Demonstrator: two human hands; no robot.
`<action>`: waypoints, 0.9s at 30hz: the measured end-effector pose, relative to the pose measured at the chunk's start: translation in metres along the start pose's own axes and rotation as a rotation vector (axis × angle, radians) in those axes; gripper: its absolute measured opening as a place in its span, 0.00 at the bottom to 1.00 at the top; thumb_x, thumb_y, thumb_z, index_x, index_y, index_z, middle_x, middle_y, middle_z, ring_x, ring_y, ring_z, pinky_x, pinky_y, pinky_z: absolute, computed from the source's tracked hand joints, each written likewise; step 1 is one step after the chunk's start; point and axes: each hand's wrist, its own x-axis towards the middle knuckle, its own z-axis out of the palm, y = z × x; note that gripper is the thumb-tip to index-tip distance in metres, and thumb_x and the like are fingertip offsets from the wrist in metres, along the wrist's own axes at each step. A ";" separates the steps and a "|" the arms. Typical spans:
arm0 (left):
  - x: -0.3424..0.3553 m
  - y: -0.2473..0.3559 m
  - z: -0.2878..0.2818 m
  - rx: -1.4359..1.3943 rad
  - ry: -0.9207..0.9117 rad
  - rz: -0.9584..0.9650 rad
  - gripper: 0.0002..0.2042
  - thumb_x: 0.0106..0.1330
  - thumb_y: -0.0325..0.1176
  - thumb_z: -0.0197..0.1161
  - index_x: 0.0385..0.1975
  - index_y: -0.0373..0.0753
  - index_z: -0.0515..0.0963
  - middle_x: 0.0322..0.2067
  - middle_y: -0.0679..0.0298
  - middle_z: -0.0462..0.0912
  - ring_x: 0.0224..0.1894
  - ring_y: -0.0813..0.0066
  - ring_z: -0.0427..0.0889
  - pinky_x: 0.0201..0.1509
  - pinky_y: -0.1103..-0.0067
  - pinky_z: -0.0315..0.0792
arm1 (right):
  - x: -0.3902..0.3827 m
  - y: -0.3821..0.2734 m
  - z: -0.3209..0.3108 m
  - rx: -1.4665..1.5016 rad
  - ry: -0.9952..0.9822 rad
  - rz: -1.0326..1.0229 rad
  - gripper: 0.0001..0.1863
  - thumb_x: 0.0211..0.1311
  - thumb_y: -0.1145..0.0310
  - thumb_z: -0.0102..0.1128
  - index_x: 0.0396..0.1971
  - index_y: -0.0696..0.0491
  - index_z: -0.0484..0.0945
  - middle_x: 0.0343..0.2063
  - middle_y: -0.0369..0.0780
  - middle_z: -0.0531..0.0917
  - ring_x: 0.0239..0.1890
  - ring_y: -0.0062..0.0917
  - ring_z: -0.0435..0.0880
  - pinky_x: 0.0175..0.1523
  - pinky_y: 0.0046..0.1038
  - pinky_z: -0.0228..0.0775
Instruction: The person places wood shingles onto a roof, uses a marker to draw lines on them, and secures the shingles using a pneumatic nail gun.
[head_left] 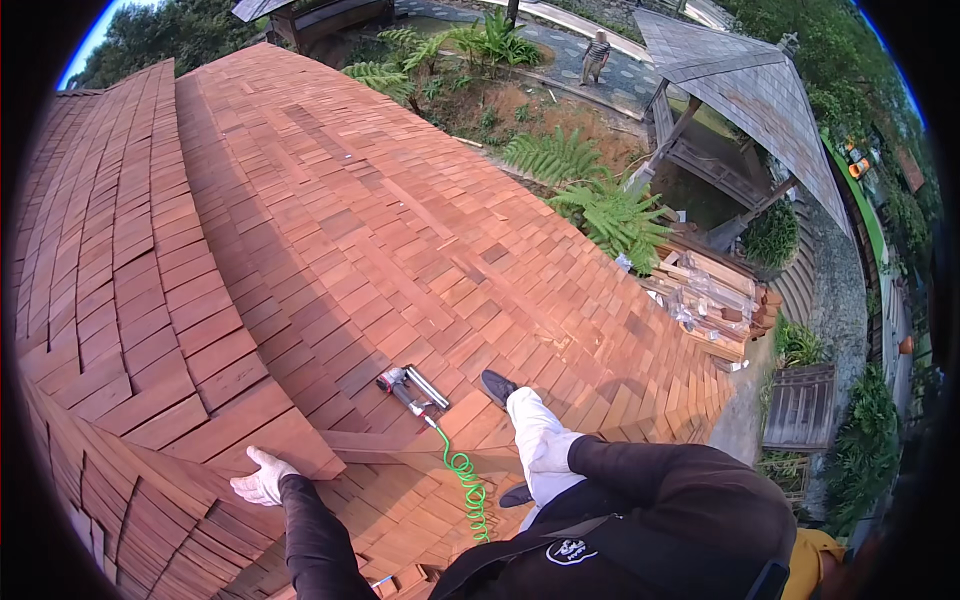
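Note:
My left hand (263, 478), in a pale glove, has its fingers spread against the red wooden shingles of the raised roof section (185, 375), at its lower corner. My right hand (550, 452) seems to rest on my bent knee, pale glove against white trousers; its fingers are hard to make out. A nail gun (412, 390) lies on the lower roof slope (360, 250) beside my dark shoe (497, 389), with a coiled green air hose (462, 470) running from it toward me.
The roof edge drops to ferns (610, 210), a stack of wood and wrapping (715, 300) and a paved path below. A person (596, 58) walks on that path. A grey-roofed gazebo (740, 100) stands at the right; another structure (310, 25) is at the top.

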 end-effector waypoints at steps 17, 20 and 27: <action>0.002 -0.007 0.006 0.018 0.017 -0.004 0.50 0.67 0.71 0.58 0.77 0.35 0.57 0.76 0.46 0.58 0.78 0.51 0.57 0.80 0.59 0.53 | -0.005 0.005 -0.006 0.021 0.016 0.034 0.54 0.53 0.32 0.64 0.69 0.59 0.66 0.63 0.64 0.74 0.67 0.55 0.75 0.70 0.44 0.67; 0.006 -0.007 0.007 0.022 0.034 -0.001 0.51 0.66 0.71 0.58 0.76 0.34 0.57 0.76 0.46 0.58 0.78 0.51 0.57 0.80 0.59 0.54 | -0.003 0.006 -0.006 0.041 0.023 0.017 0.53 0.53 0.32 0.64 0.69 0.59 0.67 0.63 0.64 0.74 0.67 0.55 0.75 0.70 0.44 0.67; 0.010 -0.009 0.008 0.015 0.033 0.000 0.51 0.66 0.72 0.58 0.76 0.34 0.58 0.76 0.47 0.59 0.78 0.51 0.57 0.80 0.59 0.54 | 0.002 0.008 0.000 0.024 0.015 0.009 0.54 0.54 0.32 0.63 0.69 0.59 0.66 0.64 0.64 0.73 0.67 0.56 0.75 0.70 0.44 0.67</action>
